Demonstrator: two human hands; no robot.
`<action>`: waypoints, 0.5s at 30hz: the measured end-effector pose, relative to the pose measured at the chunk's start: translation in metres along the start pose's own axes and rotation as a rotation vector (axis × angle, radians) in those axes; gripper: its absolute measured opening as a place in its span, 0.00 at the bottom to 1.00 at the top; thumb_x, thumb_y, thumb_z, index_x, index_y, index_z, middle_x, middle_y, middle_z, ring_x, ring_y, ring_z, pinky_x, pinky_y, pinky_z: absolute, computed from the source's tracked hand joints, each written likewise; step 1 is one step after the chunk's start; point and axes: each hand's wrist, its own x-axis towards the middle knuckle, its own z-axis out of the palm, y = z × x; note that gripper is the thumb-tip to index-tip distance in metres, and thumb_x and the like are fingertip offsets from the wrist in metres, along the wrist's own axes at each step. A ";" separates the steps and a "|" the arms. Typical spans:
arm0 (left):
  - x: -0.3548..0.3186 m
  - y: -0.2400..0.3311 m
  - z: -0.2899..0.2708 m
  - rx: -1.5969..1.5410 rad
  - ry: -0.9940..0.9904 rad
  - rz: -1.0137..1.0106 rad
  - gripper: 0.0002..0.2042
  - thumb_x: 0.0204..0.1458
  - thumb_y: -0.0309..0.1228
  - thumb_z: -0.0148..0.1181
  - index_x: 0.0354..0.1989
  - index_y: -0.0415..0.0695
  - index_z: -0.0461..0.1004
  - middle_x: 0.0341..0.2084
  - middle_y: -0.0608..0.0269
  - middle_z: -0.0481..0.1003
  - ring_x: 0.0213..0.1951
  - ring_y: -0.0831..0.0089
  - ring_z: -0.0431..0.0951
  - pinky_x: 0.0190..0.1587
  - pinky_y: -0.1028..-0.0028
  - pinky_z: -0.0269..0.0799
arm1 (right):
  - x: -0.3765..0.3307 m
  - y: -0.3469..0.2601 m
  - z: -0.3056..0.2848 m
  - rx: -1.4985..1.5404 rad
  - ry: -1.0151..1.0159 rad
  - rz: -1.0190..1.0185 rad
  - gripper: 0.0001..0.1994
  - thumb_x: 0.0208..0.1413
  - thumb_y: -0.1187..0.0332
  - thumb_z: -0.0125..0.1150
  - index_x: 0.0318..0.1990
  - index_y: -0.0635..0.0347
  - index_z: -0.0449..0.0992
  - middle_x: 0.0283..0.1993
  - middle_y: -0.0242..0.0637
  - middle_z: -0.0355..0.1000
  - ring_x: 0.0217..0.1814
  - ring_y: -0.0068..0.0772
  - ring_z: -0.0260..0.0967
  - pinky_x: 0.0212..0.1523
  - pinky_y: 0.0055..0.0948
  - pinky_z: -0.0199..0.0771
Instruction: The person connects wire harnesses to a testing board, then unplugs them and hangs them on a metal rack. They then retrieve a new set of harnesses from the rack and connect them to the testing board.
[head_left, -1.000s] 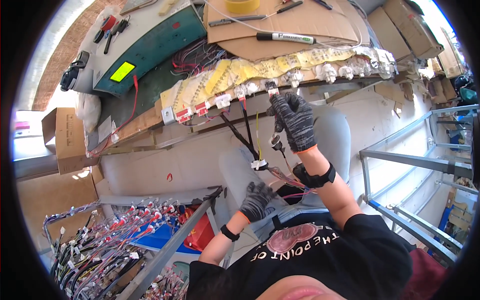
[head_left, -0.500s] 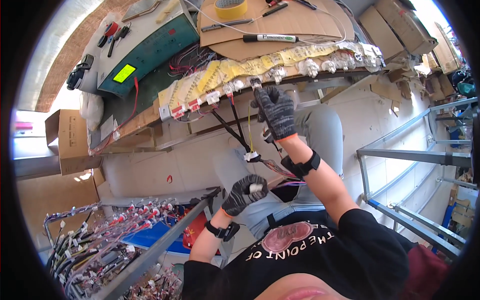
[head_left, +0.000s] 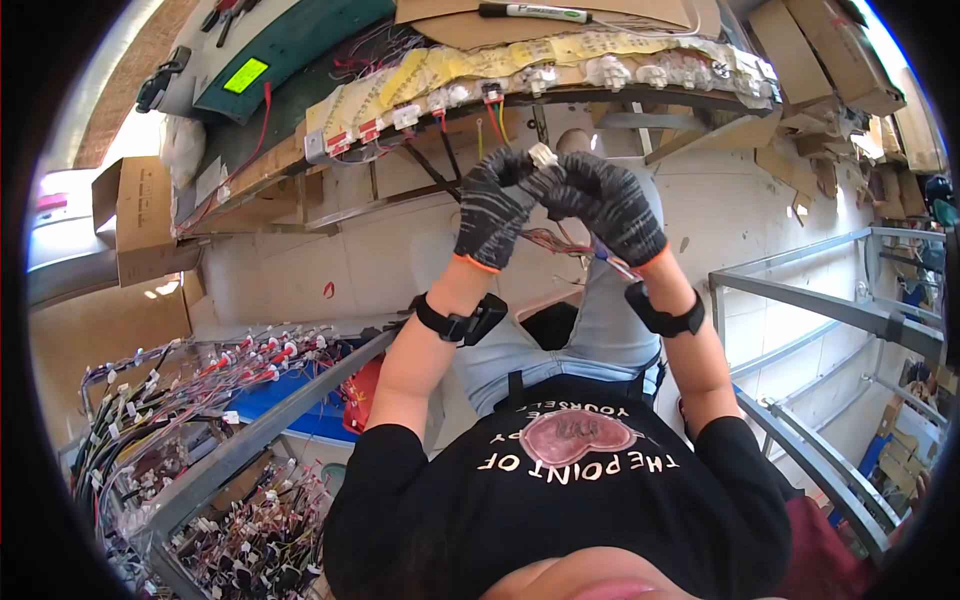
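Together above my lap, my left hand (head_left: 493, 212) and my right hand (head_left: 612, 205) wear dark grey knit gloves with orange cuffs. A small white wire connector (head_left: 543, 155) pokes out between their closed fingertips. Both hands are closed at it, though the fingers hide exactly how each grips. A wire harness (head_left: 553, 242) of thin coloured wires runs below and behind the gloves. Just beyond my hands is a long fixture strip (head_left: 480, 62) with yellow labels and a row of white and red sockets. A dark plug (head_left: 493, 92) with red, yellow and green wires sits in one socket.
A teal tester box (head_left: 285, 65) with a lit screen stands on the bench at the far left. A black-and-white marker (head_left: 535, 12) lies on cardboard behind the strip. Many harnesses (head_left: 230, 385) hang over a metal rack at left. Another metal frame (head_left: 810, 300) stands at right.
My right hand has drawn back from the sockets toward me, and my left hand has risen to meet it with the white connector. The view has shifted, so the bench sits higher.
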 end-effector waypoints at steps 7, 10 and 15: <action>-0.036 -0.019 -0.009 -0.362 -0.095 -0.127 0.10 0.52 0.25 0.52 0.43 0.39 0.67 0.27 0.69 0.71 0.28 0.81 0.70 0.28 0.81 0.67 | 0.039 0.037 -0.004 0.255 0.266 0.032 0.10 0.61 0.68 0.45 0.39 0.65 0.70 0.26 0.35 0.71 0.24 0.21 0.67 0.27 0.21 0.69; -0.072 -0.054 0.009 -0.243 -0.424 0.023 0.06 0.50 0.27 0.53 0.35 0.42 0.70 0.28 0.63 0.73 0.30 0.68 0.73 0.32 0.70 0.69 | 0.054 0.046 0.000 0.545 0.246 0.180 0.10 0.60 0.66 0.45 0.40 0.64 0.69 0.26 0.36 0.71 0.23 0.25 0.68 0.24 0.23 0.71; -0.099 -0.074 0.024 0.273 -0.835 0.536 0.07 0.47 0.33 0.52 0.30 0.44 0.73 0.30 0.58 0.72 0.32 0.59 0.72 0.35 0.63 0.68 | 0.052 0.029 0.014 0.686 0.292 0.203 0.11 0.60 0.66 0.47 0.40 0.65 0.70 0.29 0.37 0.72 0.24 0.25 0.70 0.24 0.23 0.71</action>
